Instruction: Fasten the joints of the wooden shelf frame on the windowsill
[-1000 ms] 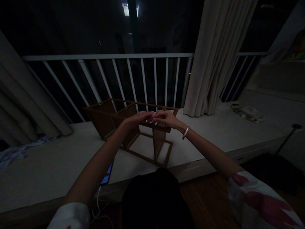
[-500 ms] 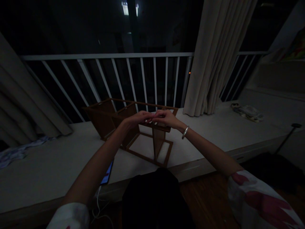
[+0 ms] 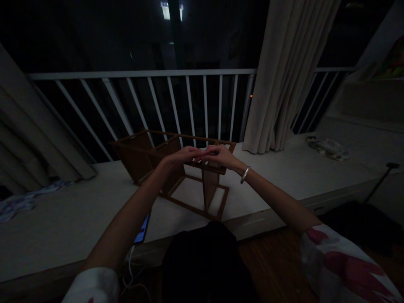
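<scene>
A brown wooden shelf frame (image 3: 211, 189) lies on its side on the pale window ledge. Above its right part, my left hand (image 3: 184, 155) and my right hand (image 3: 221, 155) meet at the fingertips. Both hands are closed, their fingers pinched together near the frame's upper rail. Whatever sits between the fingers is too small and dark to name. A silver bangle (image 3: 245, 174) circles my right wrist.
On the ledge (image 3: 252, 185), a phone (image 3: 142, 229) with a white cable (image 3: 130, 265) lies below my left forearm. White railings (image 3: 189, 105) and curtains (image 3: 277, 75) stand behind. Cloth items (image 3: 328, 149) rest at right, a patterned cloth (image 3: 28, 200) at left.
My fingers have shifted very slightly against each other. The shelf frame and my arms stay in the same place.
</scene>
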Demonstrator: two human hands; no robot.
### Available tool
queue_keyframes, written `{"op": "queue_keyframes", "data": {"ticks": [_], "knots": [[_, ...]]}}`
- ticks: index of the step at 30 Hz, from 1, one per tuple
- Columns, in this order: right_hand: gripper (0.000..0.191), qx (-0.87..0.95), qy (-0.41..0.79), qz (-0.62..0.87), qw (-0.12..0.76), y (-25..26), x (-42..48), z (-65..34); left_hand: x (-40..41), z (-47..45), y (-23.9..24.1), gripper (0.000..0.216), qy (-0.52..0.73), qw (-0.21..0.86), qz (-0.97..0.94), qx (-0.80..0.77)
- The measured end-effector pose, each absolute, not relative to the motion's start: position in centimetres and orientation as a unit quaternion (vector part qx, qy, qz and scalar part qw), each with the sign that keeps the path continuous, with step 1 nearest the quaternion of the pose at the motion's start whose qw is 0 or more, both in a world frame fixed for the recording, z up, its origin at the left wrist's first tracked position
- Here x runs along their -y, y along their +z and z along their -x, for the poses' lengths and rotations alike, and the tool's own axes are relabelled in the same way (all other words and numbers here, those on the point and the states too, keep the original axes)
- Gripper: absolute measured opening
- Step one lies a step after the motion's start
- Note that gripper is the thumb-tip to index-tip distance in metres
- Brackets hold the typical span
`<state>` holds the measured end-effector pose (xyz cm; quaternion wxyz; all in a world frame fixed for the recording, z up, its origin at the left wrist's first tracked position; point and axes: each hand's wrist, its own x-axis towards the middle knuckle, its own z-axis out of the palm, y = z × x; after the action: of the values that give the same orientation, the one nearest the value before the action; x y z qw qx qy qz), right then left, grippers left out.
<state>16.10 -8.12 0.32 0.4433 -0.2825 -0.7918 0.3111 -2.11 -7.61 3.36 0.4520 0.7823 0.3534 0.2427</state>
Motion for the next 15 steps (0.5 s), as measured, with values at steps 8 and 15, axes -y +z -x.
{"op": "queue_keyframes", "data": {"ticks": [8, 15], "knots": [[0.032, 0.79, 0.347, 0.272, 0.425, 0.8, 8.4, -16.2, 7.4, 2.2, 3.1, 0.037, 0.253, 0.467, -0.772, -0.35], [0.035, 0.811, 0.442, 0.21, 0.319, 1.6, 8.7, -16.6, 6.9, 2.3, 2.8, 0.036, 0.232, 0.462, -0.785, -0.342]]}}
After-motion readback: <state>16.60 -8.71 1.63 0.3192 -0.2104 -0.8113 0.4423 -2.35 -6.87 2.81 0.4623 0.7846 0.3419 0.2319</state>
